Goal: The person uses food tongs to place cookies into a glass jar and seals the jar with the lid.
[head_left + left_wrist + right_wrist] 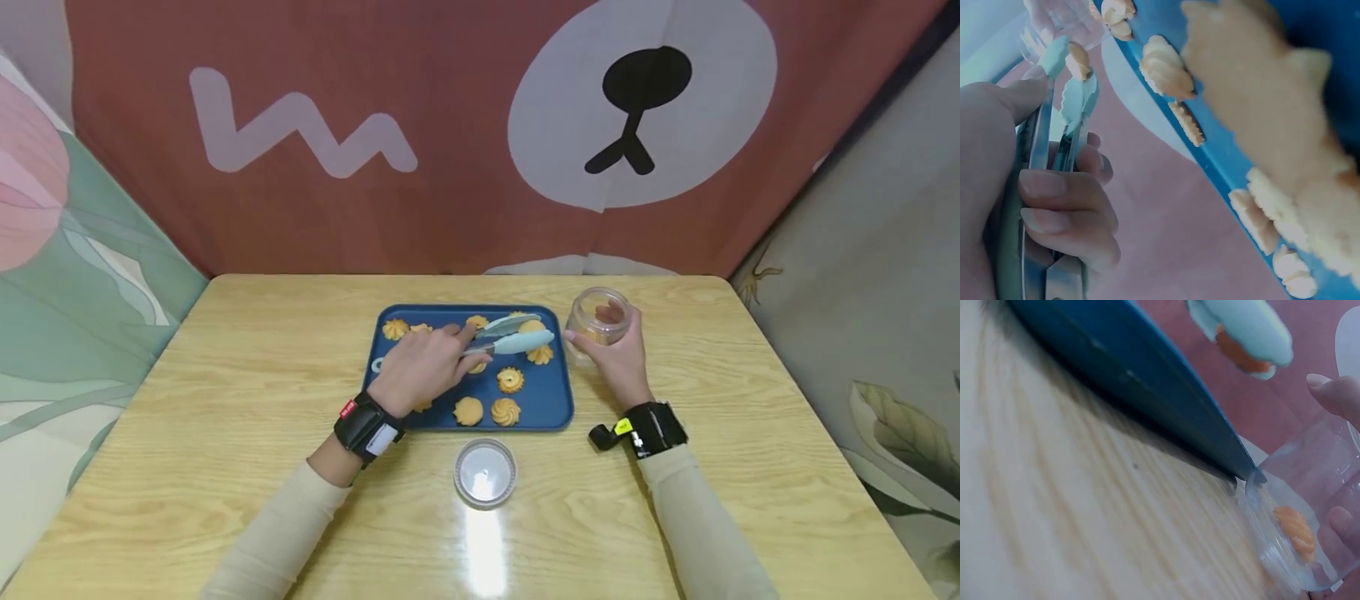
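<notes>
My left hand (422,367) grips metal tongs with pale blue tips (523,342) above the blue tray (555,408). Between the tips sits a cookie (1077,61), seen best in the left wrist view and partly covered by a tip in the right wrist view. To the right of the tray, my right hand (624,360) holds a clear jar (583,323) by its side, thumb toward the tray and fingers behind. One cookie (1296,531) shows low inside the jar through its wall. The tong tips are left of the jar, over the tray's right part.
Several piped cookies (506,411) lie spread across the tray, some hidden under my left hand. In front of the tray, a round clear lid (485,472) lies on the wooden table (225,400). Printed cloth (450,217) hangs behind the table's far edge.
</notes>
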Available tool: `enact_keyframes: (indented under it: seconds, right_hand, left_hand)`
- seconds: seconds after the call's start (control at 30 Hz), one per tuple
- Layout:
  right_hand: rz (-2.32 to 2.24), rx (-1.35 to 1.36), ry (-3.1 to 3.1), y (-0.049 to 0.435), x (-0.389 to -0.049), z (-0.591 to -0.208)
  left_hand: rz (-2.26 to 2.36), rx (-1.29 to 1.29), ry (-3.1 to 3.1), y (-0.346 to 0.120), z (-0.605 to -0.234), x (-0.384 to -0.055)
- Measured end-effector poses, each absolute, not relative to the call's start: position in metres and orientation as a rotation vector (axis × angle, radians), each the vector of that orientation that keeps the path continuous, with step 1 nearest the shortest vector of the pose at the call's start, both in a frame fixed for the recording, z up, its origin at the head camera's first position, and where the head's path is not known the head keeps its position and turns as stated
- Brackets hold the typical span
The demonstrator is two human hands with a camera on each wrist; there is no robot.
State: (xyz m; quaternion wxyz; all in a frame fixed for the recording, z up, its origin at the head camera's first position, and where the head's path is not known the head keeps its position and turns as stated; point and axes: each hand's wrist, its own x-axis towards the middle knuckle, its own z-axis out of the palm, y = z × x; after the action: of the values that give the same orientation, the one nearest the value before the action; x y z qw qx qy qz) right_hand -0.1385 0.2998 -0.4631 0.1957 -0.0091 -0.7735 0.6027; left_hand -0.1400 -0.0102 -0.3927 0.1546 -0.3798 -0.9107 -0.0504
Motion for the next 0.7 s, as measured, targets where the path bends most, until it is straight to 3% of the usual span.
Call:
enact_keyframes:
  seconds: [0.27, 0.7]
  right_hand:
    - [1.724, -0.003, -2.139, 0.289, -0.127, -0.444]
    - [1.675, -0.016, -2.144, 0.299, -0.142, -0.466]
  left_hand:
    - [-0.158, -1.08, -2.553, -0.006, -0.379, -0.142]
    - [-0.157, -1.108, -2.453, 0.023, -0.355, -0.149]
